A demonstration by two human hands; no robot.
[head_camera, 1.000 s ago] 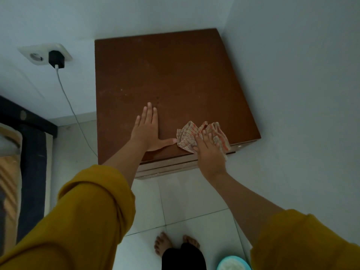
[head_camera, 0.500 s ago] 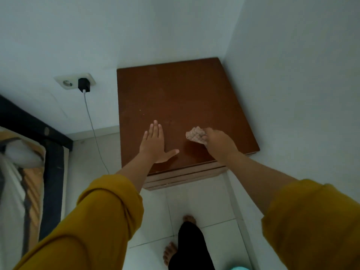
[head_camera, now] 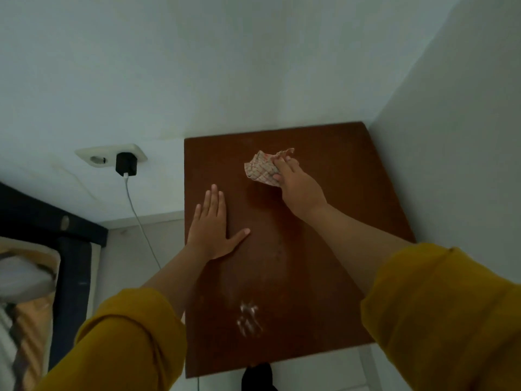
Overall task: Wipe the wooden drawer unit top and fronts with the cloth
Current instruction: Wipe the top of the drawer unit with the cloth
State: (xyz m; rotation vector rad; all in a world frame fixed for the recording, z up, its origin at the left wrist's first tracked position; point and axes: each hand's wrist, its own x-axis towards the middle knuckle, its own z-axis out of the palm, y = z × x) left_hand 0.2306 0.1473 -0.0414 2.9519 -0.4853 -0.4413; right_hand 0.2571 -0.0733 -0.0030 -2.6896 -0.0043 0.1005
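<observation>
Head view. Pale walls meet in a corner, and the wooden drawer unit stands pushed into it; only its brown top is visible, the fronts are hidden from this angle. White smear marks sit on the top toward the near edge.

Left hand: flat on the top near its left edge, fingers straight and together, thumb spread out to the right, holding nothing. Mustard sleeve pushed up the forearm.

Right hand: toward the back of the top, fingers curled over the cloth, gripping it. Cloth is checked red on pale, bunched, lying on the wood to the left of the hand, one corner lifted.

Left wall: socket plate with black charger plugged in, white cable hanging down. Bed edge at far left, blurred.
</observation>
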